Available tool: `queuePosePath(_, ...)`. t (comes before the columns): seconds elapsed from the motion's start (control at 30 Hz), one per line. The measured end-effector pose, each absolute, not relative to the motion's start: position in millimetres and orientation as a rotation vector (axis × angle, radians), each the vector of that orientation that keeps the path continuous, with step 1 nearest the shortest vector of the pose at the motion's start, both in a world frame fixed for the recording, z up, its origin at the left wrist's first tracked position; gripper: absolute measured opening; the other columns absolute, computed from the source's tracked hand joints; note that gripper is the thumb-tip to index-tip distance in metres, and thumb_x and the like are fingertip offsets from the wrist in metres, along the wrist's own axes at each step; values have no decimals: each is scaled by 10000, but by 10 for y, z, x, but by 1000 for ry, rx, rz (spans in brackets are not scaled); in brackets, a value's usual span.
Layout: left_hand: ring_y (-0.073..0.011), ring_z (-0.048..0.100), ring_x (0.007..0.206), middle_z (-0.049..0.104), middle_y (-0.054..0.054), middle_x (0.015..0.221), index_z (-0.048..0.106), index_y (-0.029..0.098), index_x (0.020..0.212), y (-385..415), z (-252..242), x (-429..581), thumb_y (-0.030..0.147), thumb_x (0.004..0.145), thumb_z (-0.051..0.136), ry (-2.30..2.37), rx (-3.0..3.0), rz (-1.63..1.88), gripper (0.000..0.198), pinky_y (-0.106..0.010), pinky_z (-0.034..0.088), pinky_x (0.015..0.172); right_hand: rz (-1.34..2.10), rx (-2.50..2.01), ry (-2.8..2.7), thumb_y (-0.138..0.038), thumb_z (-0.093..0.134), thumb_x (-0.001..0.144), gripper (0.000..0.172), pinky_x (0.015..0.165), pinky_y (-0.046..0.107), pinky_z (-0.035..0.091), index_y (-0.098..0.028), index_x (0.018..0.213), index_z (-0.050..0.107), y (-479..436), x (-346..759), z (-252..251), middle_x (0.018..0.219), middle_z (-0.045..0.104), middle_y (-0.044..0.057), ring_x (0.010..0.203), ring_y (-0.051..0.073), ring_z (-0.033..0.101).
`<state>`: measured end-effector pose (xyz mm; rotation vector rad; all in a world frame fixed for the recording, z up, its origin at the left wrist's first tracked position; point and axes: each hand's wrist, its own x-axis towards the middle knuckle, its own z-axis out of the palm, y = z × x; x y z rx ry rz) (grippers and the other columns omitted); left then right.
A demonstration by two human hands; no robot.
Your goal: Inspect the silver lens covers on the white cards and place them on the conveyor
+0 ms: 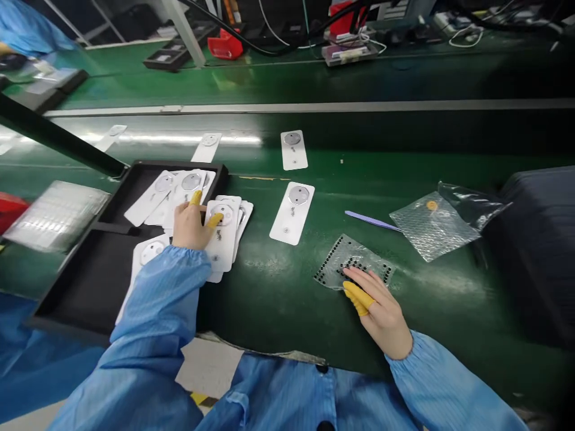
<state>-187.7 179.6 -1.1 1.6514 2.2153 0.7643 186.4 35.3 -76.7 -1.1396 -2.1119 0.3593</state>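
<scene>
My left hand (191, 226), with yellow finger covers on thumb and index finger, reaches over the right side of a black tray (67, 293). Its index finger touches a white panel (190, 181) with a round silver disc in the tray. The thumb, spread away, rests on the top panel of a small stack (221, 248) beside the tray. On the bench, my right hand (380, 308), also with yellow covers, lies with fingers extended over the lower edge of a clear sheet (330, 269) bearing rows of small black dots. No held object shows in either hand.
Single white panels (291, 212) lie on the green bench (269, 311). A purple tweezer-like tool (371, 220) and a bubble-wrap bag (433, 230) are right of them. Dark stacked trays (539, 251) stand far right, a clear plastic pack (56, 215) left. Another person's blue sleeve (33, 27) shows top left.
</scene>
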Motion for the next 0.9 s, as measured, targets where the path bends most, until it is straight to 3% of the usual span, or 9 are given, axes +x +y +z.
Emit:
queuePosePath(0.1,-397,180,1411,341,-245,1461,529,70,1194,1434,24,-1499,342,742,670,2181,1901,832,546,-521,155,1147,396,-1127,-2112,12,480,834,516,1058,549,404,-179,1313,488,303,1924,-644,1274,605,145,1271,251,506)
queuePosePath(0.17,-347,391,1322,470,-203,1365,521,125,1217,1092,6,-1118,382,791,632,1911,1715,900,510,-484,315,1093,427,-1143,-2096,-9,486,847,545,1087,505,385,-210,1353,455,261,1956,-576,1248,630,111,1233,221,544)
queuePosePath(0.23,-298,602,1091,574,-189,1244,487,145,1243,788,-72,-720,437,805,618,1511,1280,787,543,-457,484,925,461,-1159,-2081,-72,489,883,518,1102,449,382,-244,1370,439,228,1986,-529,1208,657,76,1180,186,586)
queuePosePath(0.33,-197,684,840,609,-172,1207,321,181,1357,535,-228,-263,417,717,739,1161,705,714,800,-373,548,777,519,-1115,-2147,-177,441,943,428,1101,388,389,-241,1366,447,221,2048,-486,1162,682,64,1144,151,607)
queuePosePath(0.4,-163,691,756,694,-116,1032,252,172,1384,494,-299,-95,343,646,819,1083,516,755,946,-307,551,716,537,-1029,-2246,-201,466,937,393,1095,407,393,-224,1329,492,248,2093,-462,1190,668,80,1180,168,582)
queuePosePath(0.5,-169,705,708,736,-53,816,219,152,1393,507,-341,15,280,616,852,1101,448,860,1010,-252,551,634,566,-1004,-2245,-208,595,862,377,1057,508,413,-188,1237,568,316,2092,-406,1245,622,131,1216,251,546)
queuePosePath(0.7,-187,732,757,754,-59,829,254,151,1386,483,-382,107,266,656,828,1220,511,1051,936,-296,585,739,660,-1138,-1899,-118,644,807,275,879,409,539,-204,1068,631,440,1794,-224,1006,673,76,928,192,643)
queuePosePath(0.8,-183,733,776,756,-58,825,273,147,1378,470,-416,141,268,655,827,1249,535,1094,919,-279,581,761,688,-1137,-1862,-104,633,812,233,760,331,559,-196,1027,637,497,1711,-236,977,667,73,893,176,634)
queuePosePath(0.9,-180,732,761,756,-57,820,309,141,1351,460,-438,157,274,619,846,1239,510,1088,918,-269,586,738,596,-1101,-1950,-102,595,838,212,772,357,551,-184,1029,637,548,1702,-375,988,660,88,912,188,616)
